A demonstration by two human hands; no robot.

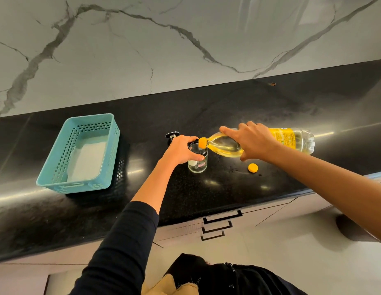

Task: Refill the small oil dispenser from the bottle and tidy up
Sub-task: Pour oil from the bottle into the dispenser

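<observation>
Looking down past our dark left sleeve and the drawer handles under the desk edge, we come first to the yellow cap. It lies loose on the desk just right of the work, near enough to pick up when the bottle needs closing.

Just beyond it stands the small glass dispenser, upright and, as far as we can tell, nearly empty. Our left hand curls round its upper part, thumb in front and fingers behind. We judge this is to stop the light glass sliding or tipping under the bottle's neck.

Our right hand grips the oil bottle round its shoulder, forefinger stretched along the top toward the neck for steering. The bottle is tipped almost level, its orange-collared mouth at the dispenser's rim and oil pooled toward the neck. Whether a stream runs we cannot tell.

Behind the left hand the dispenser's black top lies on the desk, set aside to free the opening. Further left sits the teal basket, well apart, likely where things go afterwards. The marbled wall closes the view.
</observation>
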